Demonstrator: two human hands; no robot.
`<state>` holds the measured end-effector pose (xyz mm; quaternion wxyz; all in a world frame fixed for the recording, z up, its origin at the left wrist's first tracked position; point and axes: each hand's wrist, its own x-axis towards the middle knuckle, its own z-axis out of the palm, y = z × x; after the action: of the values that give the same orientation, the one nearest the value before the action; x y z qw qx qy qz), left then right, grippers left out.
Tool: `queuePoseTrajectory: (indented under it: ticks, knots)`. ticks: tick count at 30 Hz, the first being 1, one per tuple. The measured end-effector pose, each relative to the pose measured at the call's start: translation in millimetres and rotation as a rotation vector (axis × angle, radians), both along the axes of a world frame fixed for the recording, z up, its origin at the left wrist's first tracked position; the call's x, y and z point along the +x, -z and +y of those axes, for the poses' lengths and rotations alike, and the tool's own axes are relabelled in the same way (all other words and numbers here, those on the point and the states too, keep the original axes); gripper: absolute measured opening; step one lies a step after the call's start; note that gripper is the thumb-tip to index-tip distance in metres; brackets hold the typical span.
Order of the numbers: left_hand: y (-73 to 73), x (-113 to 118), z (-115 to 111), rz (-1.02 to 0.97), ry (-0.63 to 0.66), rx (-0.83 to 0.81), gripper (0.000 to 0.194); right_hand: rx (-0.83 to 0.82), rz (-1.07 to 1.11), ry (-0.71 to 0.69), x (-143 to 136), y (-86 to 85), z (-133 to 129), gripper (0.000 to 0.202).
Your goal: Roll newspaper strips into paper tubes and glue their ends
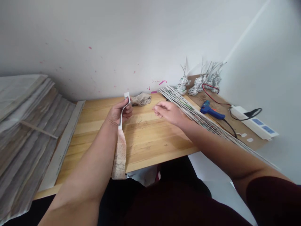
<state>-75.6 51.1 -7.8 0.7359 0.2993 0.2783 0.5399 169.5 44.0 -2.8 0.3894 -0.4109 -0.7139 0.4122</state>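
In my left hand (122, 110) is a long strip of printed paper (120, 150), gripped near its narrow, folded white top. The wider printed end hangs down along my forearm, over the table's front edge. My right hand (168, 111) hovers above the wooden table (145, 135), its fingers curled together in a pinch. Whatever those fingers hold, if anything, is hidden. A crumpled beige cloth (141, 99) lies between the two hands, just behind the left one. Close to my right hand, thin rolled paper sticks (185, 106) lie in a bundle.
Tall stacks of paper (30, 131) fill the left side, beside a flat grey strip (63, 147). At right, a blue glue gun (211, 111) and a white power strip (255, 123) rest on brown board. Several woven paper figures (182, 86) stand against the wall.
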Motion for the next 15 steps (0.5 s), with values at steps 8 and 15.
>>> queuePoseTrajectory:
  ticks: [8, 15]
  knots:
    - [0.5, 9, 4, 0.08, -0.038, -0.04, 0.012, 0.072, -0.241, 0.184, -20, 17.1, 44, 0.016]
    - [7.5, 28, 3, 0.251, -0.13, 0.006, 0.027, 0.144, -0.595, 0.322, -72, 17.6, 88, 0.038]
